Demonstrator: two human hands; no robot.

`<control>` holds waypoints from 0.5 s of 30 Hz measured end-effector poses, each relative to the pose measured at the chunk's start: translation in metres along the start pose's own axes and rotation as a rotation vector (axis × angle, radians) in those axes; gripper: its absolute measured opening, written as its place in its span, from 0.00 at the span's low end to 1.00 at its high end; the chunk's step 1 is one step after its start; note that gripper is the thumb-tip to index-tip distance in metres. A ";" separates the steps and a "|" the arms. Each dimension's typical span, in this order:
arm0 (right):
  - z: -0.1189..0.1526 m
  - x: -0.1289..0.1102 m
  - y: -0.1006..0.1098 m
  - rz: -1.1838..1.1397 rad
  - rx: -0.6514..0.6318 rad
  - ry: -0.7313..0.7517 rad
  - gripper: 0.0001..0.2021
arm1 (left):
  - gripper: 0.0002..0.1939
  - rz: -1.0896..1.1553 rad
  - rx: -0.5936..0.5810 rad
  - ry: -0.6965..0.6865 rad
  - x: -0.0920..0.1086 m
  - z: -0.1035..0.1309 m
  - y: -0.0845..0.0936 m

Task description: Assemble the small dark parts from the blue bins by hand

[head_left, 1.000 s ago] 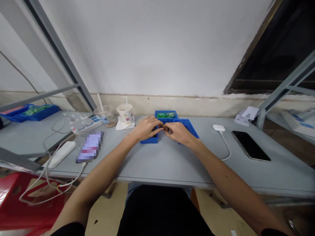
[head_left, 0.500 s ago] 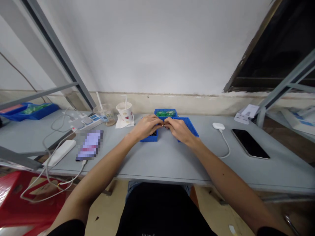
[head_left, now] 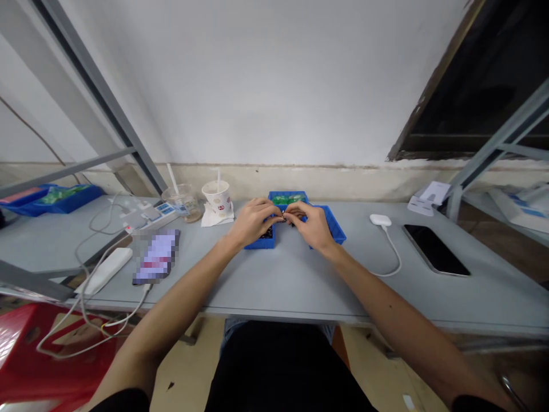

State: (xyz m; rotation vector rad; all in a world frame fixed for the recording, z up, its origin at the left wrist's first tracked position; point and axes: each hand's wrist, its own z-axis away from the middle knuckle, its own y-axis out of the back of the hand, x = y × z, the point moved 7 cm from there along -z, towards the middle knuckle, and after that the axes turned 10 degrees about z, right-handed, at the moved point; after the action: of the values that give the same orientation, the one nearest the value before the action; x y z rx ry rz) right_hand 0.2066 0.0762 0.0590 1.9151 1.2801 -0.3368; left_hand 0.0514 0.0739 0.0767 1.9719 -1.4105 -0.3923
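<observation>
Left hand and right hand pinch a small part between left bin and right bin; its smallness could let it slip, falling among the dark pieces.

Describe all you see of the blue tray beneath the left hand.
The blue tray looks like plastic, open-topped, and sits upright on the grey table. Small dark pieces lie inside. The left hand hides much of it from above, leaving the near wall showing; whether they touch is unclear.
</observation>
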 end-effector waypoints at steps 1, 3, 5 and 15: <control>0.000 -0.001 0.000 0.008 -0.004 -0.001 0.04 | 0.12 0.004 0.002 0.000 0.000 0.000 0.000; 0.000 -0.003 0.000 0.046 -0.025 0.013 0.05 | 0.12 0.018 0.007 -0.009 0.002 -0.001 0.001; 0.000 -0.005 0.000 0.075 -0.038 0.030 0.06 | 0.12 0.030 0.015 -0.022 0.003 -0.002 0.002; -0.001 -0.009 -0.002 0.043 -0.054 0.052 0.07 | 0.16 -0.042 -0.022 0.017 -0.005 0.001 0.000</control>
State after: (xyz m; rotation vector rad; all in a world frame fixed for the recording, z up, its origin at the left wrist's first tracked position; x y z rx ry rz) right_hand 0.2005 0.0714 0.0633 1.9140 1.2671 -0.2300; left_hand 0.0486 0.0775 0.0754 1.9853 -1.3510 -0.4076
